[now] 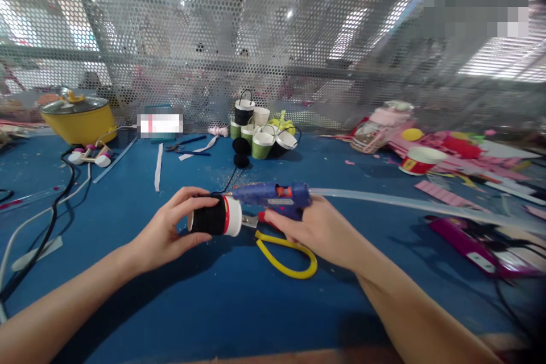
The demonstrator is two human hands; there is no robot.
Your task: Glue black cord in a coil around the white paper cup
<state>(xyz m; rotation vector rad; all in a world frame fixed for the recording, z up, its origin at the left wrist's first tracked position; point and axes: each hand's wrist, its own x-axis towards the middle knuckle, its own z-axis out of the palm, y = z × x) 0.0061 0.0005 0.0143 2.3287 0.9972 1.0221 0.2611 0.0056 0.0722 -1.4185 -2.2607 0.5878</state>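
Note:
My left hand [168, 224] grips a paper cup [232, 216] lying on its side in the air just above the table. Black cord [209, 217] covers much of the cup's wall, with a red band and a white stretch left bare at its right end. In my right hand [318, 227] is a blue glue gun [268, 194], its nozzle pointing left along the cup's upper side. A long clear glue stick [384, 200] runs out of the gun's back. Below the gun lies a yellow bendy loop [294, 274], and a small metal piece shows beside the red trigger.
Several small green, white and black cups [262, 145] stand at the back, with black pompoms [241, 153] before them. A yellow pot [79, 122], pliers [187, 145] and cables are to the left. On the right are a red-white tub [422, 160], pink scraps and a purple power strip [473, 247].

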